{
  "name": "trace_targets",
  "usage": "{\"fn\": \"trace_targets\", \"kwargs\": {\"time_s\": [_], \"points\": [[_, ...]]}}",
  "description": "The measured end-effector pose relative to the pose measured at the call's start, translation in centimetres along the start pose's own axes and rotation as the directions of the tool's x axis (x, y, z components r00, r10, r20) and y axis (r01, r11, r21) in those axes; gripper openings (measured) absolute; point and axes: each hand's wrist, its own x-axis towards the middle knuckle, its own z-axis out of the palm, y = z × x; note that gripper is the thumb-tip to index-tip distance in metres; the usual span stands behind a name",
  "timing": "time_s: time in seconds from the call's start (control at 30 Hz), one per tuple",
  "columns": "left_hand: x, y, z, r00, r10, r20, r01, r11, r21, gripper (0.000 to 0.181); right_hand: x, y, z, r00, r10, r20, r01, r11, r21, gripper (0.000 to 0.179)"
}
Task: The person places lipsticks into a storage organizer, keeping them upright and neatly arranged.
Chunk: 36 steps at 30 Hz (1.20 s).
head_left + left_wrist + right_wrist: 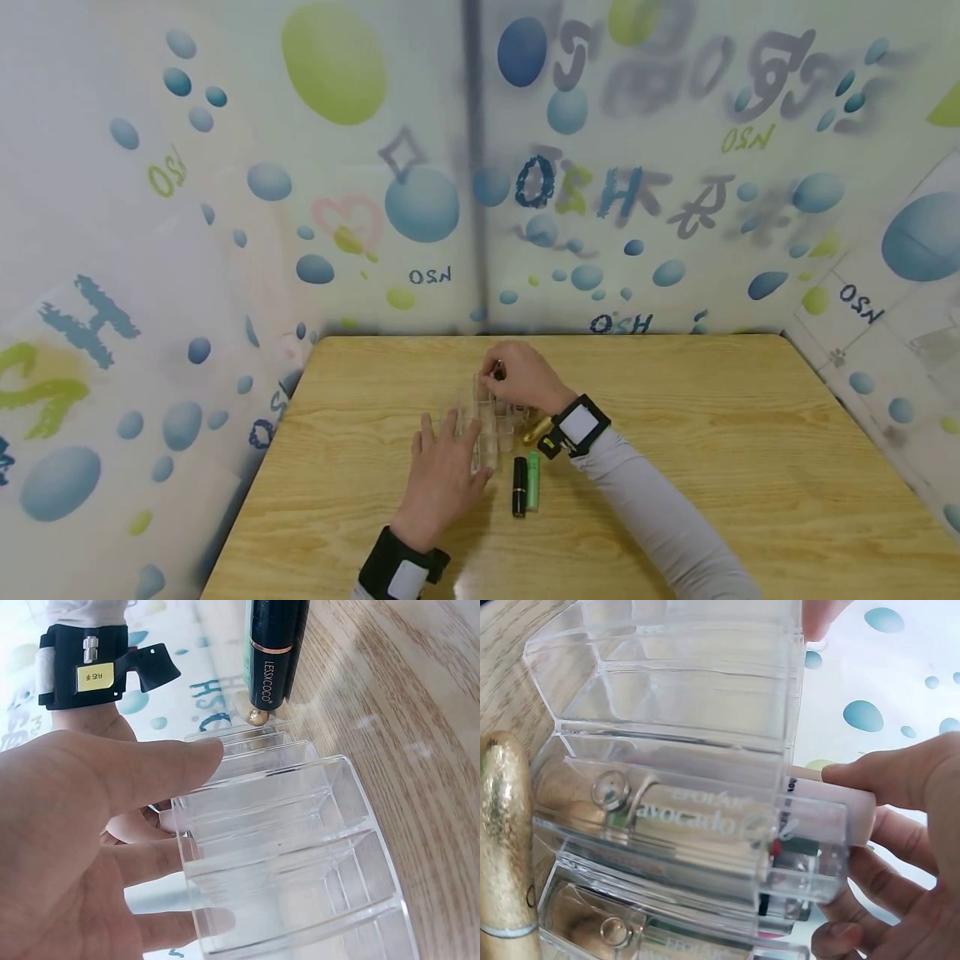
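Observation:
A clear plastic organizer with several compartments stands on the table between the hands. My left hand lies along its left side with straight, spread fingers; the thumb reaches over the rim in the left wrist view. My right hand pinches the end of a pale pink tube between thumb and fingers, at the opening of a compartment. Clear-ended tubes marked "avocado" sit in the organizer beside it. In the head view, the right hand is over the organizer's far end, largely hiding the pink tube.
Near the organizer, a black lipstick-like tube and a green tube lie side by side on the wooden table. A gold tube lies beside the organizer, under the right wrist. Patterned walls border the table's far side.

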Motion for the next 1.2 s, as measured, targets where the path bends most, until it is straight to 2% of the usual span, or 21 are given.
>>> {"fn": "trace_targets", "kwargs": {"time_s": [0.33,0.63,0.8,0.93,1.07,1.2], "points": [[0.0,0.2,-0.1,1.0,0.006,0.008,-0.006,1.0,-0.004,0.067,-0.8,-0.3,-0.9,1.0,0.001,-0.022,-0.001,1.0,0.0,0.013],[0.3,0.1,-0.2,1.0,-0.007,0.03,0.008,1.0,-0.001,0.068,-3.5,-0.6,-2.5,0.989,-0.062,-0.138,0.064,0.998,0.008,0.009],[0.5,0.0,0.0,1.0,0.005,-0.009,-0.005,1.0,-0.018,0.069,-5.6,-0.7,-3.2,0.984,-0.055,-0.169,0.063,0.997,0.046,0.006],[0.5,0.1,0.2,0.997,0.045,-0.066,-0.047,0.998,-0.033,0.063,-7.4,-0.4,-3.2,0.983,-0.054,-0.175,0.065,0.996,0.055,0.009],[0.5,0.4,0.5,0.982,0.108,-0.156,-0.115,0.992,-0.041,0.054,-9.0,0.0,-2.9,0.98,-0.07,-0.184,0.082,0.995,0.059,0.009],[0.5,0.8,0.7,0.967,0.147,-0.208,-0.163,0.985,-0.06,0.05,-10.1,0.5,-2.3,0.988,-0.029,-0.152,0.045,0.994,0.101,0.009]]}}
